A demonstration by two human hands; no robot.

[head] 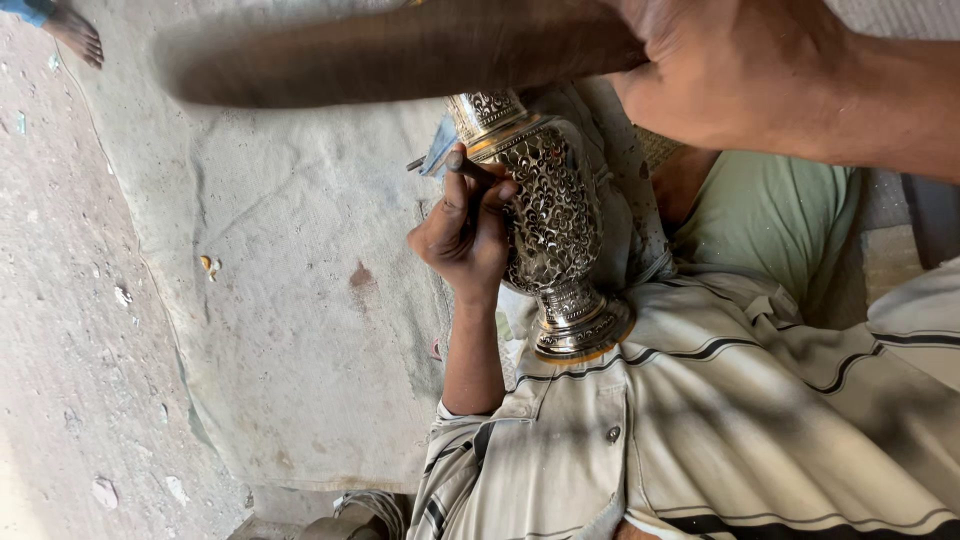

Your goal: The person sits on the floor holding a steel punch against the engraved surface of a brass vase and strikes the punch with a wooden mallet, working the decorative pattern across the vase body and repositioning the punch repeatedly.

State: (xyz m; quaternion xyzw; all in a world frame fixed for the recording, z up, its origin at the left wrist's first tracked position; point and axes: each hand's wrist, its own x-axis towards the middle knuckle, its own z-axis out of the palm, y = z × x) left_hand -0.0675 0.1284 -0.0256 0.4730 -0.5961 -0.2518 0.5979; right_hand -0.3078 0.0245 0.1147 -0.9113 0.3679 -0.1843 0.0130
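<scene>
**Chasing tool on an ornate metal vase**

Bare ground (70, 300) takes up the left of the view, with a pale worn cloth (290, 300) spread beside it and a bare foot (75, 32) of another person at the top left corner. Across the top runs a long dark wooden mallet (390, 55), blurred, its length lying nearly level from left to right; the right hand (730, 70) is closed fully round its right end.

Below the mallet, the left hand (465, 235) is curled tight round a thin metal punch (470, 170), whose upper end pokes out above the fingers, directly beneath the mallet's shaft. The punch's tip is hidden, so I cannot tell whether it touches the metal.

Just right of that hand, touching its fingers, is the vase (550, 215), silvery, covered in raised leaf pattern with gold bands. Its long axis runs from the neck at upper left to the flared foot at lower right, resting against the person's striped shirt (760, 420). A green cushion (770, 215) shows farther right.
</scene>
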